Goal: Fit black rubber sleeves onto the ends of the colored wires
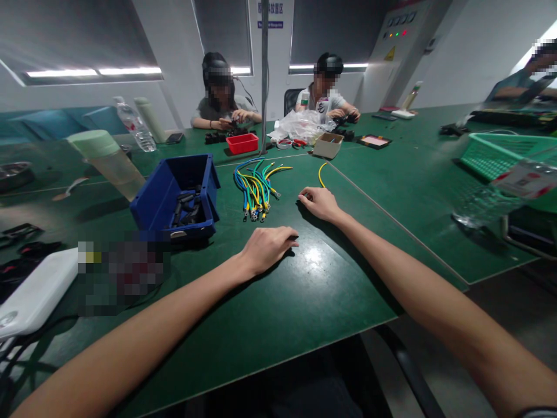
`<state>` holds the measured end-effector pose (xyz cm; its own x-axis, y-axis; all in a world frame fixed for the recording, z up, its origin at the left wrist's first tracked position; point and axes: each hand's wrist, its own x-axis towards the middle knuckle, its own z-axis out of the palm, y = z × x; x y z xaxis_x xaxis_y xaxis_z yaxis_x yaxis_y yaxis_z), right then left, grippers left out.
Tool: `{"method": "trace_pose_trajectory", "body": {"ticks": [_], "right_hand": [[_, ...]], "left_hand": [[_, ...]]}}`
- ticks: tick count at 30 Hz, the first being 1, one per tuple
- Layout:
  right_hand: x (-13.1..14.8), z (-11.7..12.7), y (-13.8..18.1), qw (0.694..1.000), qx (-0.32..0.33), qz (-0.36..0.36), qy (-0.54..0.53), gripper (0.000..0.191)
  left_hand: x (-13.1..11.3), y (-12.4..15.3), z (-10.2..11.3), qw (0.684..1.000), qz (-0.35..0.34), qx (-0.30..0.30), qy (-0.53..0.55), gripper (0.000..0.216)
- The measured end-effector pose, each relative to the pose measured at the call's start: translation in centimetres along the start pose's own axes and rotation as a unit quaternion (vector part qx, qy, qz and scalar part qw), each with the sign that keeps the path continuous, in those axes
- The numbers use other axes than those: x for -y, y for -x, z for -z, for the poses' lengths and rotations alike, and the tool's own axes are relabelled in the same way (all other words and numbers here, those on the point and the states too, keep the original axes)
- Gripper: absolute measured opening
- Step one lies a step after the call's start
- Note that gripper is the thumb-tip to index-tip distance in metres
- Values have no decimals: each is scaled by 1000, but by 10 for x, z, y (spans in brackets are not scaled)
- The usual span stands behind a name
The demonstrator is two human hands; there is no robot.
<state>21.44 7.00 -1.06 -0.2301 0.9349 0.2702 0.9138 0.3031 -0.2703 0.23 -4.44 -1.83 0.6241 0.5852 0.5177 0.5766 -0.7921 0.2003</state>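
Green tabletop (313,325) stretches across the room to two seated people, one in grey (202,113) and one in a white shirt (307,98), both with their hands on dark items beyond a red tray (242,145) and a plastic bag (300,126). On the near side, both forearms reach in from the edge, probably to steady the hands over the bare patch between them. The left hand (270,247) is curled with its fingertips drawn together; a small dark bit shows there, but I cannot tell whether it is gripped or is only shadow. The right hand (321,203), farther forward, is also bent, thumb and fingers close; a single yellow wire (322,174) rises just behind it, and whether the fingers grasp that wire is hidden. A loose bunch of wires (256,187) lies just beyond the left hand, likely set there for an easy reach, most of its metal ends turned toward the wearer. Left of it, a blue bin (213,183) has its low open front facing this side, which seems to keep the black pieces (186,206) inside within reach. The wires are thin, yellow, green and blue, gently curved and fanned apart at the far end, with shiny loops crowded together at the near one.
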Motion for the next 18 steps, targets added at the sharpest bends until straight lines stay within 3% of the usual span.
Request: {"method": "trace_pose_trajectory", "body": {"ticks": [9, 18], "right_hand": [[4, 1, 1, 999, 11, 4, 36, 30], [29, -7, 4, 997, 20, 30, 66, 36]], "left_hand": [[1, -1, -3, 999, 5, 23, 30, 18], [-3, -5, -1, 997, 18, 70, -2, 19]]}}
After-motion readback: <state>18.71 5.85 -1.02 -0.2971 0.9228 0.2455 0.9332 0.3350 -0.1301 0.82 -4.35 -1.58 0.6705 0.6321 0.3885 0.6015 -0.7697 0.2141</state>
